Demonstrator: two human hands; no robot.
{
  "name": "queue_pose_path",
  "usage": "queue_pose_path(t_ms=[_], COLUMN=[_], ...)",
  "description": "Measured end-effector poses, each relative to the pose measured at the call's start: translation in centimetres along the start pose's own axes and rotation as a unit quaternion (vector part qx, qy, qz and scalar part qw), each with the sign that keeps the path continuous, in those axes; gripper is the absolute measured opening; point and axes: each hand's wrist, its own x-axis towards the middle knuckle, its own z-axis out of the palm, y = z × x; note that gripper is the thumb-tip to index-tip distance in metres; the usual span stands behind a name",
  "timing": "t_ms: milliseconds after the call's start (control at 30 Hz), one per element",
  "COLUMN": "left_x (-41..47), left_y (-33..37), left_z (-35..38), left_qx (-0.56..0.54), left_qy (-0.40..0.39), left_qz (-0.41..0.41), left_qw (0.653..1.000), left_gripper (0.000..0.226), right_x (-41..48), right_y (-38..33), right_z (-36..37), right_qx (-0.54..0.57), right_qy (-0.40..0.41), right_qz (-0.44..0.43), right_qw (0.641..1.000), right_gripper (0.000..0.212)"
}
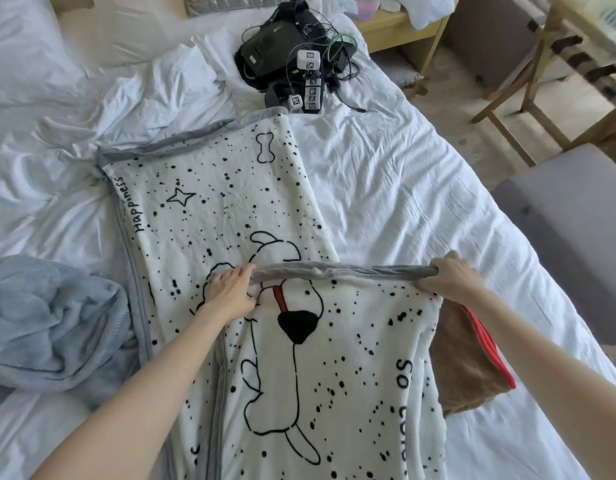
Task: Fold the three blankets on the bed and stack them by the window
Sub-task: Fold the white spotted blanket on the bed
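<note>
A white blanket (209, 202) with black spots, a dog drawing and a grey border lies lengthwise on the bed. Its near end is lifted and doubled over the far part. My left hand (230, 292) grips the grey border at the left corner of that lifted end. My right hand (452, 275) grips the same border at the right corner. A crumpled light blue blanket (50, 327) lies at the left. A folded brown blanket with a red edge (469, 358) sits at the right, partly under the white one.
The bed has a wrinkled white sheet (386, 188). A black bag with cables and tagged white cubes (292, 53) lies at the far end. Wooden furniture (507, 109) and a grey bench (576, 220) stand to the right of the bed.
</note>
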Motion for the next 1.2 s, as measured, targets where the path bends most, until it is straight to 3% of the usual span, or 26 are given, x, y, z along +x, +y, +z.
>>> queue_pose_path(t_ms=[67,133,200,267,367,467,633,733,800,867,967,1067,1200], left_x=[-0.2,-0.7,-1.5,-2.9,-6.1,-9.3,-11.8,-11.5,-11.0,-10.6,-12.0,-15.6,-21.4], left_y=[-0.2,-0.3,-0.8,-1.9,-4.8,-7.9,-12.1,-14.5,-15.5,-15.7,-14.1,-11.5,-7.3], left_z=[0.6,0.7,0.0,-1.7,-5.0,-7.7,-10.8,-11.0,-9.7,-6.8,-0.9,5.6,12.4], left_qx=[0.023,-0.001,-0.154,-0.329,-0.444,-0.427,-0.336,-0.231,-0.149,-0.11,-0.267,-0.411,-0.505], left_qy=[-0.001,0.005,-0.041,-0.095,-0.14,-0.159,-0.189,-0.048,0.065,0.093,0.121,0.128,0.028], left_qz=[-0.018,-0.028,-0.045,-0.056,-0.06,-0.077,-0.1,-0.164,-0.206,-0.211,-0.276,-0.352,-0.421], left_qw=[1.0,1.0,0.986,0.938,0.883,0.887,0.917,0.958,0.965,0.967,0.915,0.831,0.753], left_gripper=[0.036,0.015,0.022,0.025,0.03,0.026,0.05,0.061,0.08,0.1,0.111,0.091,0.073], right_x=[0.5,0.5,0.2,-0.4,-1.5,-2.3,-2.1,-0.3,1.1,1.8,0.7,-2.8,-9.3], right_y=[0.2,0.0,-0.8,-2.0,-4.7,-7.9,-13.2,-15.8,-17.1,-17.9,-17.6,-15.7,-12.2], right_z=[0.6,0.6,0.1,-0.8,-2.7,-4.4,-6.4,-7.3,-6.5,-4.1,1.4,5.7,9.5], right_qx=[0.08,0.112,0.13,0.178,0.277,0.299,0.351,0.42,0.458,0.431,0.349,0.337,0.338], right_qy=[-0.038,0.002,0.044,0.073,0.043,-0.002,-0.079,-0.073,-0.055,-0.07,-0.076,0.014,0.096], right_qz=[0.016,0.022,0.002,-0.029,-0.061,-0.105,-0.174,-0.178,-0.155,-0.111,-0.069,-0.087,-0.117], right_qw=[0.996,0.993,0.99,0.981,0.958,0.949,0.916,0.887,0.873,0.893,0.931,0.937,0.929], right_gripper=[0.023,0.017,0.017,0.02,0.02,0.021,0.014,0.022,0.048,0.081,0.09,0.069,0.036])
